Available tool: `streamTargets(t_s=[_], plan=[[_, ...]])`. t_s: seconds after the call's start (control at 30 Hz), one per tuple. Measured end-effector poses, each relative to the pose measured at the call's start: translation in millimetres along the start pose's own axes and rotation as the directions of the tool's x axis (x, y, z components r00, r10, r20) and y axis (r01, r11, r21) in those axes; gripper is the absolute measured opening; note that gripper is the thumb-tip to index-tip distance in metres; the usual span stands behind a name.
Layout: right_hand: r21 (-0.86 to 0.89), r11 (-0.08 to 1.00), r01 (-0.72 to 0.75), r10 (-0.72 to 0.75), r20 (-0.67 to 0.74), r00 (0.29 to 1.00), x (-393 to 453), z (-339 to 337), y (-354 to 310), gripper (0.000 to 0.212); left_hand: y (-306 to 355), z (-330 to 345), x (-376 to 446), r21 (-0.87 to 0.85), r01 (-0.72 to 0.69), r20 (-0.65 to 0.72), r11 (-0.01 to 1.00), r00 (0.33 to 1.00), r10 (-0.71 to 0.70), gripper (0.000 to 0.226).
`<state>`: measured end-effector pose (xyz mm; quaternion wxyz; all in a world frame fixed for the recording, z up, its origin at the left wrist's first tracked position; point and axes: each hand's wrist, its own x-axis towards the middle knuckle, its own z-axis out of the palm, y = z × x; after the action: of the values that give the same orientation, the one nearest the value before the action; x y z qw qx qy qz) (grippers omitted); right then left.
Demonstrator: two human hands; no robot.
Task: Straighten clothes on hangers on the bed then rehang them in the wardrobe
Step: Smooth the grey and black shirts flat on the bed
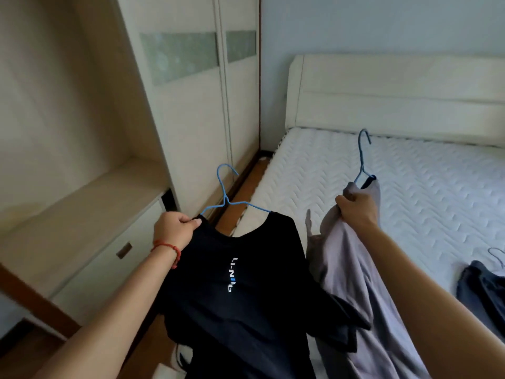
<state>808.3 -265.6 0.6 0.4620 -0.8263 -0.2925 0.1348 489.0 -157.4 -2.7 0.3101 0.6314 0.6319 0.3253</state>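
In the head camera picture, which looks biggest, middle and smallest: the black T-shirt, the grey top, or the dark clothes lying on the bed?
1. Black T-shirt
2. Grey top, close behind, so that order is unsure.
3. Dark clothes on the bed, partly cut off by the picture's edge.

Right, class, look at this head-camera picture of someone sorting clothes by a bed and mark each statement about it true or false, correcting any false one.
1. The left hand grips the black T-shirt at its shoulder. True.
2. The black T-shirt's hanger is red. False: it is blue.
3. The right hand holds the grey garment. True.
4. The mattress is covered with a dark blanket. False: its white quilted surface is bare.
5. A dark garment lies on the mattress at far right. True.
6. The bracelet is on the right wrist. False: it is on the left wrist.
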Motion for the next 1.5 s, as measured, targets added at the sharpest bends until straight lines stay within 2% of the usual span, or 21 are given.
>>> streamTargets(t_s=[0.17,0.3,0.47,0.63,0.73,0.87,0.97,1.03,1.2,1.5], plan=[[0.012,0.99,0.141,-0.141,0.018,0.99,-57.3,-2.4,-82.2,0.038,10.6,-80.2,-9.3,-0.167,0.168,0.037,0.972,0.986,-0.164,0.022],[0.019,0.981,0.192,-0.193,0.074,0.979,-79.4,-7.6,-137.7,0.026,22.5,-137.6,-9.9,-0.29,0.235,0.003,0.928,0.97,-0.244,0.044],[0.052,0.958,0.283,-0.287,0.137,0.948,-85.0,-6.7,-195.4,0.031,49.7,-190.3,-1.4,-0.407,0.26,-0.034,0.876,0.954,-0.299,0.039],[0.117,0.916,0.384,-0.402,0.242,0.883,-85.0,3.3,-236.4,0.03,68.6,-216.9,4.4,-0.512,0.251,-0.061,0.822,0.943,-0.326,0.028],[0.197,0.889,0.413,-0.457,0.321,0.83,-85.0,9.6,-257.2,0.028,74.4,-228.9,5.3,-0.594,0.197,-0.085,0.78,0.949,-0.305,0.007],[0.281,0.834,0.475,-0.55,0.354,0.756,-90.2,20.1,-282.2,0.021,78.0,-249.2,5.4,-0.648,0.14,-0.127,0.748,0.949,-0.288,0.004],[0.29,0.813,0.506,-0.583,0.387,0.715,-92.1,38.0,-298.7,0.016,79.5,-267.0,12.9,-0.685,0.075,-0.169,0.725,0.951,-0.259,0.02],[0.26,0.813,0.521,-0.581,0.418,0.698,-90.6,53.5,-308.9,0.016,78.9,-279.1,22.6,-0.695,0.023,-0.205,0.719,0.952,-0.228,0.023],[0.191,0.84,0.508,-0.534,0.458,0.71,-82.8,97.4,-330.4,0.02,68.1,-304.2,62.5,-0.626,-0.059,-0.271,0.778,0.951,-0.146,0.008],[0.162,0.836,0.524,-0.536,0.442,0.719,-95.1,189.8,-401.9,0.021,34.7,-351.7,181.4,-0.589,-0.108,-0.249,0.801,0.967,-0.053,0.022]])
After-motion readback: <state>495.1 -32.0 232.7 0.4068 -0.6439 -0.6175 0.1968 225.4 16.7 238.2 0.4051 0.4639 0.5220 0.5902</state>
